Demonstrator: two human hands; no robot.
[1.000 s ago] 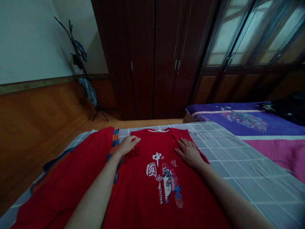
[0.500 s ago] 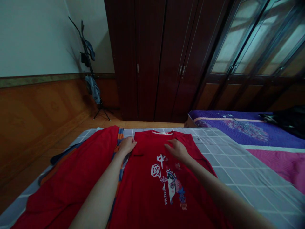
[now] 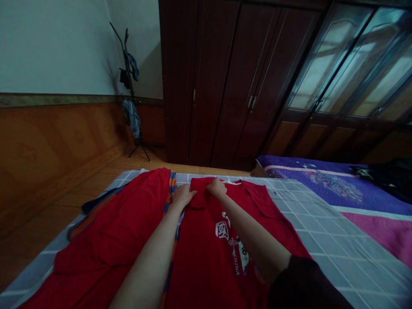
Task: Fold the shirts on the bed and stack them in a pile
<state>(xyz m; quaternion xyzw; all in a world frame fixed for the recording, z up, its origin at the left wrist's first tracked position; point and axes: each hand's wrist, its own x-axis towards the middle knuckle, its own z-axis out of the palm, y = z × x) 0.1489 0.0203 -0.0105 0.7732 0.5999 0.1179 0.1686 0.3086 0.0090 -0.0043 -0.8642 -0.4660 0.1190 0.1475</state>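
Observation:
A red T-shirt (image 3: 196, 257) lies spread face up with its collar at the far end. Its white characters and printed face are partly hidden under my right forearm. The sleeves are folded inward onto the front. My left hand (image 3: 183, 196) grips the shirt's left edge beside the folded sleeve, thumb on top. Close by, my right hand (image 3: 216, 187) has its fingers curled onto the cloth at the left shoulder, just left of the collar; the fingertips are partly hidden. Left of the shirt is a heap of red clothing (image 3: 128, 223) with an orange and blue striped piece (image 3: 173, 182) along its edge.
Everything lies on a grey checked sheet (image 3: 309, 214). To the right is a purple and pink bedcover (image 3: 299, 169) with a dark garment (image 3: 386, 176) on it. A dark wardrobe (image 3: 219, 86) and a coat stand (image 3: 131, 86) are at the back.
My right hand has moved left from the shirt's upper middle to the left shoulder, and its fingers have closed on the cloth. The left hand stays at the left edge. The view has shifted slightly.

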